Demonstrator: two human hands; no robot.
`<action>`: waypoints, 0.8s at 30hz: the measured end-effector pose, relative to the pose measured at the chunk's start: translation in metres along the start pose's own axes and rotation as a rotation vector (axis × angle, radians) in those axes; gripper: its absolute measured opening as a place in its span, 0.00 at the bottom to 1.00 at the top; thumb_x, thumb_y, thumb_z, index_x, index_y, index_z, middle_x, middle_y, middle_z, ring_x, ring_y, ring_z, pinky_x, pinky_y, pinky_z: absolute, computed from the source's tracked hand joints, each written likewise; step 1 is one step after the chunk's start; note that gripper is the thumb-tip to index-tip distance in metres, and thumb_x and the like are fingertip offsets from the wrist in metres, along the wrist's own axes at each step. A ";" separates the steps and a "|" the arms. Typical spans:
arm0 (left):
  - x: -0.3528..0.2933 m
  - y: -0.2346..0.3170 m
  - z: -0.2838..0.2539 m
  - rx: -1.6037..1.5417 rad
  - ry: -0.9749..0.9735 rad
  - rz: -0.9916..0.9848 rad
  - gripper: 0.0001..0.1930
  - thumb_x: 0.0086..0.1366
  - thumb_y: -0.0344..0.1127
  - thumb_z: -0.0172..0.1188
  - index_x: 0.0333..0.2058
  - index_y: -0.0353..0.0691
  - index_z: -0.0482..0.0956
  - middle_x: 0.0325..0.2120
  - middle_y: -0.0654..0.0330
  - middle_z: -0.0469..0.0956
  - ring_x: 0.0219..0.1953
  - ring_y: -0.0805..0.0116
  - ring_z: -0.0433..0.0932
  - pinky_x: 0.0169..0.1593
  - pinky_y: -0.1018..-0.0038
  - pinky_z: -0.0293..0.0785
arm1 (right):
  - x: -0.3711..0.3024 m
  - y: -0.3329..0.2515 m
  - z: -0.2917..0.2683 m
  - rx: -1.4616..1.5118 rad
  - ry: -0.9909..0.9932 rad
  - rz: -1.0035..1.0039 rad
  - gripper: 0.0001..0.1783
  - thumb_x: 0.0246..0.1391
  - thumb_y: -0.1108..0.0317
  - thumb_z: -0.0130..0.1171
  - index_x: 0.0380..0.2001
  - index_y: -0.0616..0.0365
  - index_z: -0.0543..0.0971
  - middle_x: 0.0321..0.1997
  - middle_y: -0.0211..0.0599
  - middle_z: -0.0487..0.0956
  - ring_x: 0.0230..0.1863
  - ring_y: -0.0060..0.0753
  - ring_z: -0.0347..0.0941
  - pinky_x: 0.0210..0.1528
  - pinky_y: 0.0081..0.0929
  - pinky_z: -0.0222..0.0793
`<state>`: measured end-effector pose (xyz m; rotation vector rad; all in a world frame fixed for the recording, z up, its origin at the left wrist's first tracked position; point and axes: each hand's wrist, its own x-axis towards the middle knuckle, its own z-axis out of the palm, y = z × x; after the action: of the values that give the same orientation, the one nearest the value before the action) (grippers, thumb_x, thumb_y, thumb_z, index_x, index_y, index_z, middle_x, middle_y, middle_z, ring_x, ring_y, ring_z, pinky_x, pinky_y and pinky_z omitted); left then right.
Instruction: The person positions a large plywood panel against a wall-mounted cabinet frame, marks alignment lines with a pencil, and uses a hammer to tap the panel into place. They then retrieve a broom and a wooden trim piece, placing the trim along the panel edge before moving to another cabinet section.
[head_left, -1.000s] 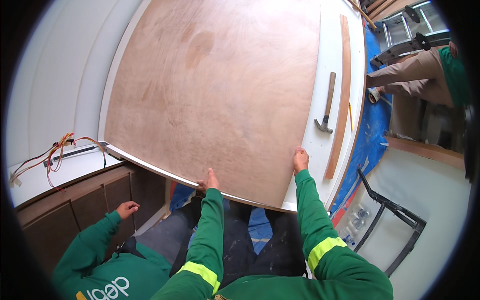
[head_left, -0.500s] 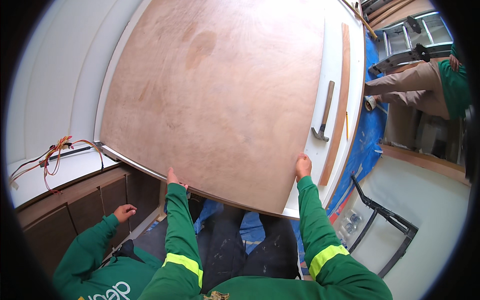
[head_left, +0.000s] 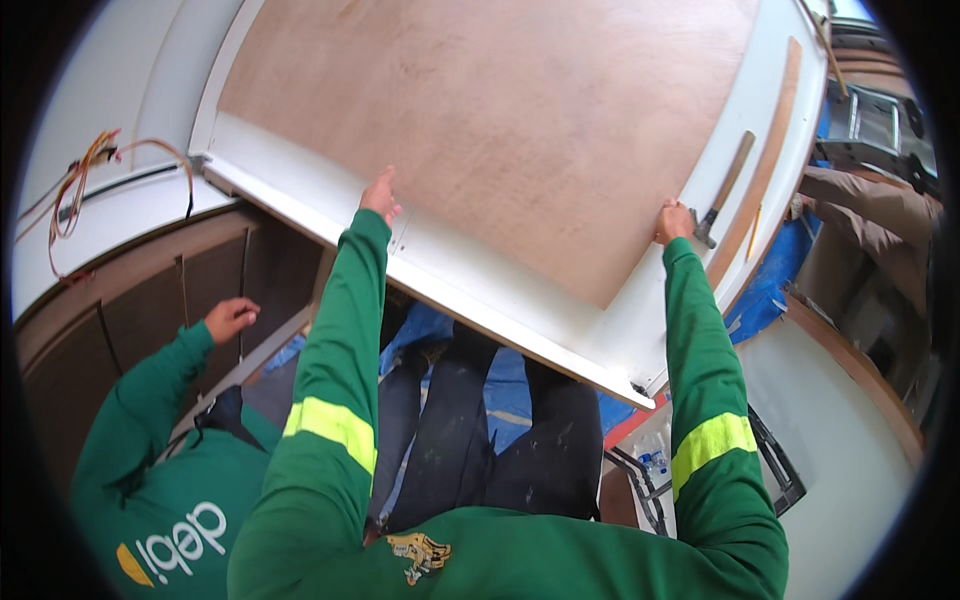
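The left hand spreads its fingers by the near edge of the board; the right hand curls at its side, grip unclear. Having slid forward, it sits back from the table's rim.

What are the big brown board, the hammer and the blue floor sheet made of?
Board: probably plywood, bare-looking, with faint streaky grain. Hammer: handle seems wooden, plain brown; head probably metal, dull dark grey. Blue floor sheet: perhaps plastic, slightly shiny-looking and creased.
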<state>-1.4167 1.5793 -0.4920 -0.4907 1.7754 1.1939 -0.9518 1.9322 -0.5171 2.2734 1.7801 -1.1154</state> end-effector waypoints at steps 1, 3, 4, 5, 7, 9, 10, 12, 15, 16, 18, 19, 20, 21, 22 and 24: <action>0.012 0.001 -0.005 0.235 -0.046 0.027 0.43 0.65 0.58 0.61 0.72 0.43 0.57 0.72 0.46 0.52 0.73 0.49 0.54 0.66 0.53 0.63 | 0.002 0.028 -0.015 -0.306 0.115 -0.316 0.25 0.70 0.54 0.41 0.44 0.66 0.80 0.45 0.64 0.81 0.50 0.68 0.75 0.54 0.55 0.70; 0.025 -0.003 -0.067 0.547 0.043 0.184 0.41 0.66 0.57 0.60 0.71 0.42 0.59 0.69 0.45 0.58 0.71 0.46 0.57 0.67 0.54 0.63 | -0.048 0.004 -0.018 -0.231 0.190 -0.420 0.22 0.72 0.59 0.41 0.42 0.68 0.77 0.48 0.64 0.75 0.52 0.64 0.70 0.54 0.54 0.64; 0.021 -0.014 -0.101 0.702 0.089 0.246 0.40 0.67 0.57 0.59 0.70 0.41 0.61 0.68 0.44 0.60 0.70 0.45 0.58 0.67 0.54 0.63 | -0.088 -0.023 -0.020 -0.038 0.197 -0.375 0.28 0.72 0.51 0.39 0.42 0.67 0.79 0.45 0.63 0.76 0.52 0.66 0.69 0.56 0.53 0.62; 0.014 -0.016 -0.094 0.763 0.197 0.358 0.40 0.67 0.57 0.59 0.70 0.40 0.60 0.68 0.43 0.60 0.70 0.44 0.58 0.68 0.54 0.62 | -0.111 -0.020 -0.031 -0.075 0.166 -0.333 0.31 0.73 0.48 0.38 0.44 0.69 0.78 0.46 0.63 0.77 0.49 0.63 0.72 0.53 0.52 0.65; -0.009 0.007 -0.036 0.886 0.364 0.618 0.41 0.68 0.57 0.58 0.71 0.38 0.57 0.69 0.41 0.58 0.70 0.41 0.58 0.70 0.54 0.60 | -0.133 0.021 -0.033 0.123 0.123 -0.212 0.35 0.72 0.43 0.36 0.43 0.67 0.80 0.38 0.54 0.80 0.43 0.54 0.76 0.50 0.48 0.68; -0.007 -0.001 -0.043 0.875 0.342 0.609 0.46 0.67 0.61 0.58 0.72 0.38 0.54 0.71 0.40 0.53 0.72 0.40 0.53 0.73 0.51 0.53 | -0.162 0.006 -0.040 0.398 -0.229 0.187 0.36 0.72 0.41 0.37 0.42 0.65 0.81 0.31 0.47 0.80 0.39 0.43 0.77 0.50 0.40 0.72; 0.013 -0.018 -0.055 0.917 0.384 0.662 0.47 0.66 0.62 0.58 0.72 0.39 0.53 0.72 0.40 0.52 0.72 0.39 0.51 0.73 0.51 0.52 | -0.157 0.016 -0.026 0.509 -0.214 0.234 0.36 0.71 0.40 0.38 0.44 0.65 0.81 0.32 0.46 0.80 0.40 0.40 0.77 0.52 0.38 0.72; 0.046 -0.013 -0.064 0.957 0.442 0.752 0.50 0.65 0.64 0.59 0.74 0.40 0.49 0.73 0.41 0.49 0.74 0.38 0.46 0.74 0.49 0.48 | -0.123 0.080 0.007 0.561 -0.030 0.102 0.34 0.70 0.41 0.40 0.46 0.64 0.80 0.39 0.50 0.78 0.44 0.39 0.75 0.55 0.40 0.72; 0.063 -0.014 -0.036 0.928 0.427 0.584 0.55 0.62 0.66 0.62 0.75 0.44 0.42 0.75 0.45 0.43 0.76 0.41 0.39 0.75 0.47 0.44 | -0.129 0.082 0.030 -0.198 0.224 0.114 0.27 0.68 0.49 0.46 0.50 0.64 0.78 0.54 0.61 0.73 0.56 0.55 0.68 0.59 0.50 0.68; 0.060 -0.013 -0.036 0.908 0.433 0.504 0.57 0.61 0.66 0.63 0.75 0.45 0.40 0.76 0.47 0.41 0.77 0.42 0.37 0.76 0.47 0.42 | -0.131 0.068 0.032 -0.264 0.179 0.063 0.26 0.68 0.51 0.47 0.51 0.65 0.77 0.55 0.62 0.71 0.58 0.59 0.66 0.60 0.51 0.67; 0.040 -0.006 -0.034 0.924 0.434 0.426 0.58 0.60 0.67 0.64 0.76 0.47 0.39 0.76 0.49 0.38 0.77 0.43 0.35 0.76 0.47 0.41 | -0.130 0.049 0.036 -0.402 0.107 -0.028 0.25 0.66 0.55 0.48 0.52 0.67 0.76 0.59 0.63 0.69 0.61 0.66 0.62 0.62 0.51 0.65; 0.038 -0.001 -0.030 0.935 0.423 0.407 0.58 0.60 0.67 0.64 0.76 0.47 0.38 0.77 0.50 0.37 0.77 0.44 0.34 0.76 0.47 0.40 | -0.119 0.055 0.040 -0.332 0.127 -0.067 0.23 0.65 0.57 0.48 0.52 0.66 0.76 0.57 0.61 0.70 0.59 0.65 0.64 0.60 0.50 0.66; 0.036 0.003 -0.027 0.947 0.420 0.404 0.59 0.59 0.67 0.64 0.76 0.48 0.37 0.77 0.51 0.37 0.78 0.44 0.34 0.76 0.46 0.40 | -0.105 0.059 0.048 -0.263 0.145 -0.104 0.22 0.64 0.60 0.47 0.52 0.66 0.76 0.55 0.59 0.72 0.57 0.63 0.66 0.59 0.48 0.67; 0.037 0.007 -0.027 0.973 0.428 0.412 0.60 0.59 0.67 0.65 0.76 0.48 0.37 0.77 0.51 0.37 0.78 0.44 0.34 0.76 0.45 0.41 | -0.094 0.061 0.054 -0.191 0.162 -0.141 0.21 0.63 0.62 0.47 0.52 0.66 0.76 0.53 0.57 0.73 0.55 0.61 0.68 0.57 0.47 0.69; 0.038 0.003 -0.029 0.995 0.444 0.407 0.60 0.58 0.68 0.65 0.76 0.49 0.37 0.77 0.51 0.37 0.78 0.44 0.34 0.75 0.44 0.41 | -0.093 0.046 0.058 0.008 0.146 -0.025 0.21 0.62 0.64 0.46 0.51 0.66 0.76 0.52 0.56 0.75 0.53 0.59 0.70 0.55 0.47 0.70; 0.044 0.001 -0.044 1.057 0.483 0.400 0.62 0.55 0.68 0.67 0.76 0.49 0.38 0.77 0.50 0.37 0.77 0.43 0.35 0.74 0.42 0.43 | -0.089 0.016 0.066 0.390 0.118 0.214 0.19 0.59 0.68 0.45 0.50 0.66 0.76 0.48 0.54 0.78 0.49 0.54 0.73 0.51 0.48 0.71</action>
<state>-1.4597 1.5483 -0.5234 0.2465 2.6838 0.2185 -0.9780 1.8241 -0.5225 2.7202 1.4040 -1.4140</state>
